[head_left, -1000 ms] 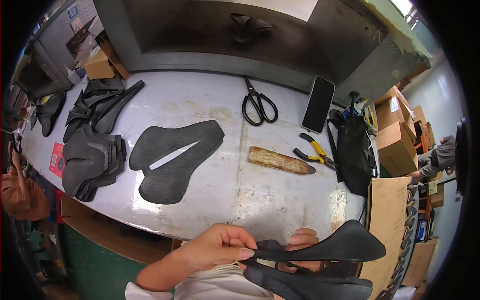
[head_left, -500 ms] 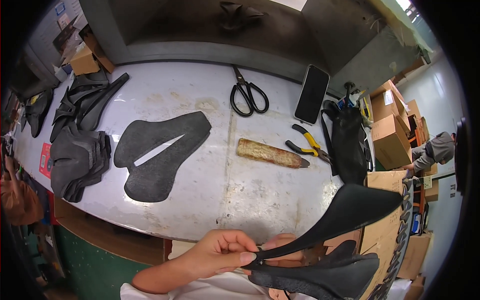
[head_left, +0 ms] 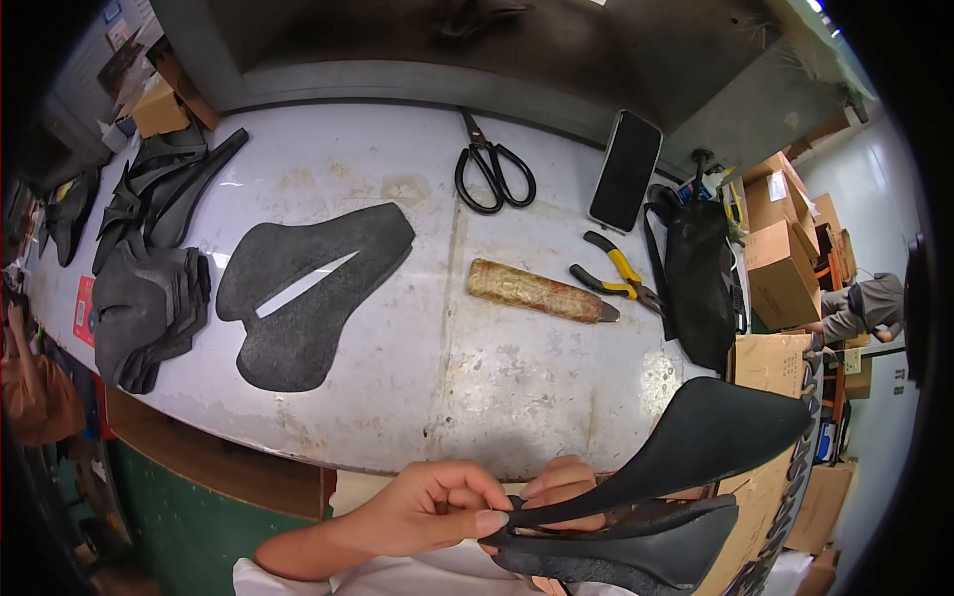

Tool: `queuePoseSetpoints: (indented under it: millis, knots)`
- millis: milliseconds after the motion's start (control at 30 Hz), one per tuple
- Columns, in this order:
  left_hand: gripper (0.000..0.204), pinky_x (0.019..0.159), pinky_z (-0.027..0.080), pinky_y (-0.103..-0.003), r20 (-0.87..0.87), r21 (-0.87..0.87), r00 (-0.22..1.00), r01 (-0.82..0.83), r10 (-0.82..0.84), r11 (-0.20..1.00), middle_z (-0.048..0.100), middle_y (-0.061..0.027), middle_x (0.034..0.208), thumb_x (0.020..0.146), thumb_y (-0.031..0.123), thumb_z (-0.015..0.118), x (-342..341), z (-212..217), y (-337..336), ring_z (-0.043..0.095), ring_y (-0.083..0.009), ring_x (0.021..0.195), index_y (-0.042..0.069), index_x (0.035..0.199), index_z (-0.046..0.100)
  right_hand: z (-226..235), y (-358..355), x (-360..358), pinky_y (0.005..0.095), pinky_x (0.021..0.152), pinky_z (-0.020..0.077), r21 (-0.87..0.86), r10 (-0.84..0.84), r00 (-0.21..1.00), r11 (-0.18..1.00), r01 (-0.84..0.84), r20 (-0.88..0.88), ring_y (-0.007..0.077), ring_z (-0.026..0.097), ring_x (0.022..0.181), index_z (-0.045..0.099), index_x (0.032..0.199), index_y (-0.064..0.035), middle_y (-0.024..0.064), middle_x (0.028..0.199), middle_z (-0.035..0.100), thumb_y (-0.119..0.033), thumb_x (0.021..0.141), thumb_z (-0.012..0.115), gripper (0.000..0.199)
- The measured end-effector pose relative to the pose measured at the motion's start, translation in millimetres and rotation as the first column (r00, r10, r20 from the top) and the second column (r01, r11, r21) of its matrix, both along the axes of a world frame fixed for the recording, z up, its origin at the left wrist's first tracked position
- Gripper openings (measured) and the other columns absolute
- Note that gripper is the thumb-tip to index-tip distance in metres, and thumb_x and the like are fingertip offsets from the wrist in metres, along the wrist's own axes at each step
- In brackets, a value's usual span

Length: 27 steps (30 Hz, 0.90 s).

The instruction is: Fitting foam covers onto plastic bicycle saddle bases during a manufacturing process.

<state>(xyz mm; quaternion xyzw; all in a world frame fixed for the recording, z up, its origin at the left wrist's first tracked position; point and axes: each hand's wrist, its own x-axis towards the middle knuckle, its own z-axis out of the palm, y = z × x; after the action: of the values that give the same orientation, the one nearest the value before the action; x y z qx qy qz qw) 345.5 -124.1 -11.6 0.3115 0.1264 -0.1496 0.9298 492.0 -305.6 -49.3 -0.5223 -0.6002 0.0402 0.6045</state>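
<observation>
My left hand (head_left: pixel 437 507) pinches the narrow nose end of a black bicycle saddle (head_left: pixel 686 442) between thumb and fingers at the table's near edge. The saddle has two long wings with a gap between them, and they point to the right. Behind it, my right hand (head_left: pixel 561 487) curls its fingers against the nose; part of that hand is hidden by the upper wing. A flat black saddle-shaped cover piece (head_left: pixel 298 348) with a long slot lies on the white table (head_left: pixel 397 407), left of the middle.
At the left are a stack of black pieces (head_left: pixel 149 318) and several black saddle parts (head_left: pixel 189 199). Scissors (head_left: pixel 487 174), a tape-wrapped knife (head_left: pixel 532 288), yellow-black pliers (head_left: pixel 621 273) and a phone (head_left: pixel 626 171) lie farther back. Cardboard boxes (head_left: pixel 780 268) and a person (head_left: pixel 865 303) are at right.
The saddle has turned slightly in my hands, its upper wing shifting a little right and its lower wing showing less. More of my right hand's fingers shows. The view has tilted slightly.
</observation>
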Motion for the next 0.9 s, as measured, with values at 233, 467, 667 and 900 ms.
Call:
queuePoseSetpoints:
  millis: [233, 467, 667, 900]
  knots:
    - [0.013, 0.069, 0.046, -0.017, 0.053, 0.011, 0.998, -0.027, 0.026, 1.0, 0.068, -0.0066, 0.095, 0.097, 0.004, 0.058, -1.2, 3.7, -4.5, 0.062, -0.0051, 0.081, -0.001, 0.109, 0.058, 9.4, 0.4, -16.6, 0.0364, 0.065, 0.0499, -0.037, -0.102, 0.99, 0.994, 0.099, -0.092, 0.0259, 0.067, 0.089, 0.06, 0.102, -0.008, 0.0108, 0.099, 0.069, -0.01, 0.076, 0.08, 0.033]
    - [0.013, 0.075, 0.048, -0.02, -0.039, -0.041, 0.999, -0.017, 0.015, 0.999, 0.068, -0.0063, 0.096, 0.097, 0.003, 0.057, -8.8, 4.3, 5.2, 0.063, -0.0076, 0.086, -0.001, 0.109, 0.057, -2.5, -13.4, -26.8, 0.0425, 0.074, 0.0533, -0.091, 0.054, 0.955, 0.992, -0.084, -0.292, 0.0334, 0.065, 0.102, 0.057, 0.105, -0.0025, 0.0227, 0.105, 0.065, -0.006, 0.081, 0.074, 0.029]
    - [0.013, 0.077, 0.049, -0.02, 0.044, -0.004, 0.999, -0.026, 0.027, 1.0, 0.068, -0.0063, 0.098, 0.097, 0.003, 0.057, -5.8, 5.5, -3.3, 0.063, -0.0078, 0.088, -0.001, 0.109, 0.057, 5.9, 2.5, -22.0, 0.0403, 0.072, 0.0502, 0.015, -0.052, 0.981, 0.998, 0.056, -0.186, 0.0277, 0.066, 0.094, 0.059, 0.102, -0.0071, 0.013, 0.101, 0.067, -0.013, 0.084, 0.073, 0.023]
    - [0.014, 0.075, 0.048, -0.018, 0.017, 0.018, 1.0, -0.015, 0.015, 1.0, 0.068, -0.006, 0.096, 0.097, 0.004, 0.058, -8.9, 6.4, -4.3, 0.063, -0.0069, 0.088, -0.002, 0.109, 0.058, 5.9, -2.6, -20.3, 0.0352, 0.067, 0.0467, -0.035, -0.027, 0.987, 0.999, 0.022, -0.156, 0.0263, 0.067, 0.092, 0.06, 0.1, -0.0081, 0.0113, 0.098, 0.068, -0.009, 0.079, 0.077, 0.027]
